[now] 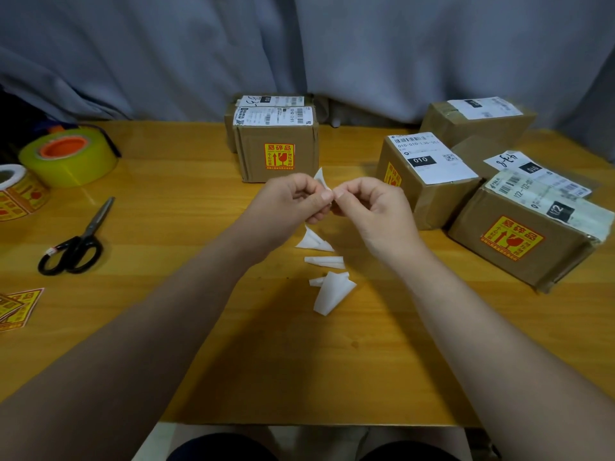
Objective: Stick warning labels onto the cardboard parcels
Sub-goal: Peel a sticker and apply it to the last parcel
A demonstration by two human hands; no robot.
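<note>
Worktop (199,377): wooden, your forearms reach out over its near edge; the near part carries nothing.
Backing scraps (329,291): three white folded peel-off bits lying just below your hands, one behind another.
Loose labels (18,307): a few cut yellow-red warning labels at the far left edge, well apart from your hands.
Scissors (78,242): black handles, closed, left of centre.
Left hand (296,202): pinching a small white paper piece (322,181), thumb and forefinger clenched on it.
Right hand (372,207): fingertips meeting the left hand's, nipping the same piece; looks like you're folding or peeling it, can't tell which, and no printed face shows.
Handling: paper is thin, light, floppy, and any sticky side would cling to skin, so take it by a corner or edge only and keep it taut.
Label roll (15,191): left edge, beside the yellow tape roll (68,158).
Centre parcel (278,146): straight ahead, label already on its front face.
Right parcels (519,234): nearest one labelled on its near side; the one beside it (422,181) shows a label on its left face.
Far-right parcel (472,119): no warning label visible from here; stiff cardboard, press firmly on a flat face.
</note>
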